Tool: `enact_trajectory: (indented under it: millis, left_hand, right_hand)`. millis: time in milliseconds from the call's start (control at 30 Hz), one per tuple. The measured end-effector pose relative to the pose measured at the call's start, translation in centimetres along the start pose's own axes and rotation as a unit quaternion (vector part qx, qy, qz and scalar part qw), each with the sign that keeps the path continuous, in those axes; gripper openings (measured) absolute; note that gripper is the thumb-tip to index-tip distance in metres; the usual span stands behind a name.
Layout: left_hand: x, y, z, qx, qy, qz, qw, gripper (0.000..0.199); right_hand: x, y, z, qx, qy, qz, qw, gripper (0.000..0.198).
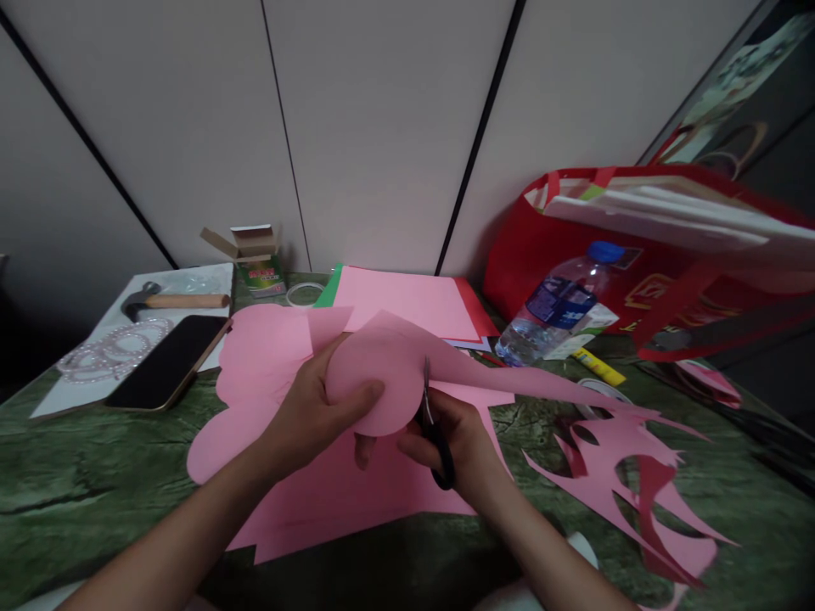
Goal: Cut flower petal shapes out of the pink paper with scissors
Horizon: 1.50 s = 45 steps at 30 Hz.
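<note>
My left hand (318, 412) pinches a piece of pink paper (375, 365), thumb on top and fingers beneath. The paper's left and lower edge is cut in a round curve, and a long strip of it trails off to the right. In my right hand (468, 441) is a pair of scissors (439, 450) with black handles, its blades pointing up at the right side of the rounded part. Under both hands lie pink paper sheets (344, 501). To the left, a pink cutout with scalloped edges (255, 356) rests on them.
Curled pink scraps (662, 501) lie at right. Behind stand a water bottle (553, 297) and a red bag (573, 238), with a stack of coloured paper (407, 297) beside them. At left are a phone (169, 365), a hammer (184, 300), clear beaded rings (115, 350) and a small box (261, 270).
</note>
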<state>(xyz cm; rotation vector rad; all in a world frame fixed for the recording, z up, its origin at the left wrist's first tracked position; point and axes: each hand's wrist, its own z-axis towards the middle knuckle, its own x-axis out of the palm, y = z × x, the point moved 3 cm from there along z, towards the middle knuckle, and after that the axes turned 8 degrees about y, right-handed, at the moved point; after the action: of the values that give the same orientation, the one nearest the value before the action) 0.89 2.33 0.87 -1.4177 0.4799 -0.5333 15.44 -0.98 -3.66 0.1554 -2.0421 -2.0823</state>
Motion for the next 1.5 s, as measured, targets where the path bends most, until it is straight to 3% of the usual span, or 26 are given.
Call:
enact_trajectory:
  millis: [467,767,1100,1233,1500]
  left_hand:
    - [-0.05,0.11,0.06,0.007,0.006,0.000,1.000,0.039]
    - [-0.07,0.14,-0.02,0.002,0.006,-0.009,1.000,0.033]
    - [-0.40,0.03,0.05,0.002,-0.004,-0.006,1.000,0.042]
    - [-0.51,-0.01,0.13,0.013,-0.005,-0.013,1.000,0.034]
    - [-0.91,-0.13,0.33,0.018,-0.035,-0.010,0.999,0.034]
  right_hand:
    - [-0.05,-0.03,0.05,-0.008,-0.001,-0.005,1.000,0.022]
    - [-0.02,0.26,-0.04,-0.004,-0.003,-0.012,1.000,0.023]
    - [0.03,0.14,-0.05,0.000,-0.005,0.009,1.000,0.030]
    - [0.03,0.23,-0.04,0.004,-0.006,-0.006,1.000,0.032]
    - [-0.08,-0.06,0.00,0.015,-0.006,-0.021,1.000,0.033]
